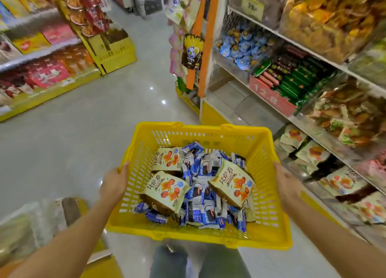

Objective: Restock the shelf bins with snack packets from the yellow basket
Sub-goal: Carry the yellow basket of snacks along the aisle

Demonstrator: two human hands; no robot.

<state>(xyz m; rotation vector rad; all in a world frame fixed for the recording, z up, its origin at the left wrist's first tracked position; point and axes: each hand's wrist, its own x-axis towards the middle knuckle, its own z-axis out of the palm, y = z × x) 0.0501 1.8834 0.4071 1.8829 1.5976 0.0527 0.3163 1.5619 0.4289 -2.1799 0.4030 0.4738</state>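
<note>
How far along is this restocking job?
Barely started, by the look of it. The yellow plastic slotted basket is well filled: three cream snack bags on a heap of small blue-and-white packets. In hand: the left hand and right hand hold its sides, carrying it. Left: moving everything into the clear shelf bins on the right.
</note>
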